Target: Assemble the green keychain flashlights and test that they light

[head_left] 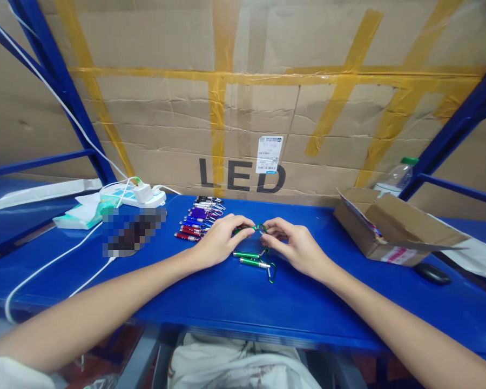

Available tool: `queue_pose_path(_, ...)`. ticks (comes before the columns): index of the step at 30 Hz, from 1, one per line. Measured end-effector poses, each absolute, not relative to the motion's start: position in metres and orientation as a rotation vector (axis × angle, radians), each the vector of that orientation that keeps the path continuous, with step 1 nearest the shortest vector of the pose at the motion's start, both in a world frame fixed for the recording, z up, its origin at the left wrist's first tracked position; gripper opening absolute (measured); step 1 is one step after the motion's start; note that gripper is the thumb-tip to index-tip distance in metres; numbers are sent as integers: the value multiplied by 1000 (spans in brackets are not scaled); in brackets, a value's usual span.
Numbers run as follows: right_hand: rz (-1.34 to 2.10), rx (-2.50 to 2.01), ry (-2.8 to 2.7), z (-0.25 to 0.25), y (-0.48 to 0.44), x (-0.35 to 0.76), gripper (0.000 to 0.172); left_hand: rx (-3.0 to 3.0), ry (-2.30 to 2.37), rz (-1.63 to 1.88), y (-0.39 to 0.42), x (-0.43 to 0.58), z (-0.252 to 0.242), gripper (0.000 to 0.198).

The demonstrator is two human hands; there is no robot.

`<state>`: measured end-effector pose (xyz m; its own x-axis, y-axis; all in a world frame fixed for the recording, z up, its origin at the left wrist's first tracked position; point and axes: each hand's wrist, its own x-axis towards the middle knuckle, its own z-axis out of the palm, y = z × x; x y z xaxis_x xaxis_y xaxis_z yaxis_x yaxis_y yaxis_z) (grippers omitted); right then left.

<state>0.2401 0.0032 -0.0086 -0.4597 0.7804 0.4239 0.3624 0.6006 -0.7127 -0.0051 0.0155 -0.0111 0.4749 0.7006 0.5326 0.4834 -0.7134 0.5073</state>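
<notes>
My left hand (221, 240) and my right hand (295, 246) meet over the middle of the blue table (227, 294). Both pinch the same small green keychain flashlight with its green carabiner (256, 229), held just above the surface. The left fingers close on the body, the right fingers on the clip end. Two more green flashlights (251, 259) with carabiners lie on the table right under the hands. A neat row of several red, blue, purple and black flashlights (197, 219) lies just left of my left hand.
An open cardboard box (392, 229) sits at the right, with a plastic bottle (395, 178) behind it and a black mouse (431, 273) in front. A white power strip (132, 194), its cables and a tissue pack (81, 215) are at the left. A cardboard wall marked LED stands behind.
</notes>
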Motion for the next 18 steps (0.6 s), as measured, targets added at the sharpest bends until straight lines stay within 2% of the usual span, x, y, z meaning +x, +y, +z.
queue_pose_path(2,506,-939,-2116,-7,5,243,15,2489,1037,1029,17,-7,-11,21)
queue_pose_path(5,300,-971,-2189,-4,8,247,19,2562,1056,902,19,-10,-12,23)
queue_pose_path(12,220,-1208,-2436,-16,19,254,24,2568,1075,631,14,-8,-13,21)
queue_pose_path(15,213,-1199,-2446,-20,19,256,25,2535,1114,615,9,-8,-6,28)
queue_pose_path(18,236,-1126,-2416,-15,15,254,17,2572,1058,531,5,-9,-1,47)
